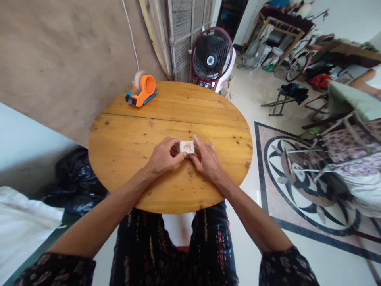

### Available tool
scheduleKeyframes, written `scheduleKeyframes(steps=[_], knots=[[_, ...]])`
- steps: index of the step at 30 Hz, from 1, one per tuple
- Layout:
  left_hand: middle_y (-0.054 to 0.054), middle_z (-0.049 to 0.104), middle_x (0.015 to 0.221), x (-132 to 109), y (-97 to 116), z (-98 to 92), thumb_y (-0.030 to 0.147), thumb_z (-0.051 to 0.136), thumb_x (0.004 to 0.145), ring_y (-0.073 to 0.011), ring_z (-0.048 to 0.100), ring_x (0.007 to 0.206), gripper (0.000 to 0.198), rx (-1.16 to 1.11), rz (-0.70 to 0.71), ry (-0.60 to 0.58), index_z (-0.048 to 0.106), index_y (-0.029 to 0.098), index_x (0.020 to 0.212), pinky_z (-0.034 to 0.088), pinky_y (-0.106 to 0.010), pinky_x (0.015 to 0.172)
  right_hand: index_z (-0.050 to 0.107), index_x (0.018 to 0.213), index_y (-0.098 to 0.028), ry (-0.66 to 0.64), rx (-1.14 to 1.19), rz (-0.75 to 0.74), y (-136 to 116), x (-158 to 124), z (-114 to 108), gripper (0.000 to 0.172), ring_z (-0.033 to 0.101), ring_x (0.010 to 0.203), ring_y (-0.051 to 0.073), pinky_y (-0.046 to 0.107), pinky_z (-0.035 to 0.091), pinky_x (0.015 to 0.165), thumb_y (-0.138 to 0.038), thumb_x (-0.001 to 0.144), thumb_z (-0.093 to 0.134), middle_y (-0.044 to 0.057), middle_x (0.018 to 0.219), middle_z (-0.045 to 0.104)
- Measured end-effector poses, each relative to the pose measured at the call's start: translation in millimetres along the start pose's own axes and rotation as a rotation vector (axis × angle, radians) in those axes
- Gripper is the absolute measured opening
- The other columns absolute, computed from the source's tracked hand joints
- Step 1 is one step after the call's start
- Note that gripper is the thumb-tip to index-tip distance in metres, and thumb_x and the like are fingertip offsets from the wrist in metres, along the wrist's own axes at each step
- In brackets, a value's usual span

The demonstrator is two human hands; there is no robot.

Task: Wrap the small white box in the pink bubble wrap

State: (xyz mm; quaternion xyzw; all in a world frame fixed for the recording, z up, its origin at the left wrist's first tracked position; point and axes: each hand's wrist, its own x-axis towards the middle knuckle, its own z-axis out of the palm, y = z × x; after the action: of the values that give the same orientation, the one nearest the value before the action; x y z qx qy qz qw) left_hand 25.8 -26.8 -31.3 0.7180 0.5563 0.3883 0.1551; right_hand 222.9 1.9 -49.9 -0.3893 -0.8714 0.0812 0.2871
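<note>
- Round wooden table [133, 135], tape dispenser [142, 90] at far edge.
- Our left hand [163, 157] and right hand [206, 159] pinch small box [186, 147] from both sides.
- We keep it flat, grip even.

Only the tape dispenser [141, 90] stands on the round table [125, 147].

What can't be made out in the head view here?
- Small box: its printing is too small to read; its sides are hidden by the left hand and right hand.
- Tape dispenser: the roll is mostly hidden behind its orange body.
- Table: the legs are hidden under the top.
</note>
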Motion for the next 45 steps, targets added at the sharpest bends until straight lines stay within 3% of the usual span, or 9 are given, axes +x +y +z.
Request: scheduleKeyframes(steps=[6,12,16,23,29,35,39,45], knots=[[-0.004,0.062,0.088,3,-1,1.8,0.036,0.065,0.074,-0.0148,0.059,0.071,0.031,-0.046,-0.055,-0.005,0.061,0.016,0.097,0.051,-0.028,0.066,0.028,0.149,-0.019,-0.008,0.037,0.015,-3,2,-1,0.065,0.058,0.107,0.029,0.047,0.039,0.098,-0.027,0.089,0.051,0.013,0.121,0.064],[-0.007,0.064,0.097,2,-4,0.3,0.040,0.062,0.076,-0.0216,0.060,0.088,0.035,0.085,-0.003,-0.005,0.061,0.018,0.104,0.050,-0.034,0.081,0.025,0.150,-0.017,-0.008,0.072,0.108,-8,1,-4,0.075,0.052,0.120,0.032,0.052,0.034,0.105,-0.029,0.082,0.055,0.015,0.133,0.057],[-0.009,0.063,0.107,1,-7,-0.1,0.036,0.063,0.076,-0.0236,0.060,0.098,0.042,0.060,0.026,0.004,0.058,0.017,0.113,0.049,-0.036,0.088,0.033,0.147,-0.019,-0.026,0.029,0.110,-12,0,-9,0.069,0.043,0.131,0.032,0.053,0.029,0.108,-0.030,0.083,0.055,0.015,0.146,0.045],[-0.006,0.065,0.100,3,-3,-0.9,0.034,0.060,0.078,-0.0206,0.060,0.091,0.033,0.015,0.050,-0.006,0.060,0.017,0.107,0.049,-0.033,0.084,0.051,0.135,-0.020,-0.092,-0.090,-0.025,-16,4,-7,0.050,0.035,0.136,0.033,0.053,0.028,0.107,-0.026,0.085,0.054,0.015,0.151,0.038],[-0.007,0.064,0.099,3,-5,-0.2,0.034,0.061,0.077,-0.0201,0.060,0.088,0.035,-0.026,0.038,0.017,0.061,0.016,0.107,0.050,-0.033,0.082,0.044,0.139,-0.015,-0.078,-0.107,-0.061,-19,3,-7,0.057,0.031,0.139,0.033,0.053,0.023,0.111,-0.025,0.084,0.053,0.017,0.154,0.031],[-0.007,0.062,0.103,5,-13,-5.4,0.034,0.050,0.083,-0.0181,0.061,0.086,0.034,-0.177,-0.139,0.144,0.062,0.016,0.109,0.051,-0.032,0.080,0.029,0.147,-0.015,0.059,0.129,0.152,-3,-1,-9,0.073,0.033,0.140,0.031,0.055,0.027,0.112,-0.031,0.080,0.054,0.017,0.152,0.034],[-0.005,0.064,0.089,8,-20,-5.6,0.027,0.052,0.075,-0.0161,0.060,0.075,0.032,-0.206,-0.243,0.122,0.066,0.016,0.102,0.052,-0.030,0.073,0.029,0.147,-0.016,-0.003,0.211,0.198,2,-1,-5,0.076,0.042,0.134,0.032,0.057,0.029,0.110,-0.029,0.077,0.055,0.018,0.147,0.042],[-0.005,0.067,0.087,10,-22,3.1,0.026,0.056,0.074,-0.0128,0.059,0.064,0.029,-0.194,-0.238,0.076,0.067,0.014,0.098,0.051,-0.025,0.063,0.028,0.148,-0.015,-0.059,0.265,0.201,1,3,-5,0.079,0.044,0.132,0.032,0.057,0.030,0.110,-0.034,0.078,0.060,0.018,0.143,0.047]])
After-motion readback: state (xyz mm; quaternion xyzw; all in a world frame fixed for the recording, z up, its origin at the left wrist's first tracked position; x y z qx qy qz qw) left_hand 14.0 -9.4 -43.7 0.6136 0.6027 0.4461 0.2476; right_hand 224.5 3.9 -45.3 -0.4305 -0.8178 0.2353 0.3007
